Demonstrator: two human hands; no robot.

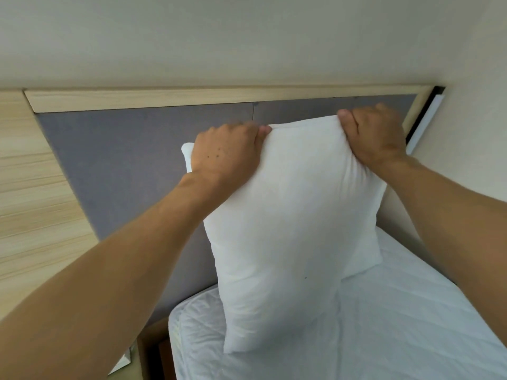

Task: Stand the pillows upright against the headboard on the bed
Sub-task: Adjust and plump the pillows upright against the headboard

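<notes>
My two bare arms

No sleeves on either forearm; left hand (pixel 225 152) shows small dark moles, right hand (pixel 375 135) unmarked.

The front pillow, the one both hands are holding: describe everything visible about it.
The front pillow is plain white, soft and plump, its fabric lightly creased, with a tiny dark speck low on its face. It stands on end, tilted slightly, its lower edge resting on the white mattress cover by the grey padded headboard. The left hand and right hand each pinch a top corner in a closed grip. A second white pillow shows partly behind it; contact between them cannot be confirmed.
</notes>
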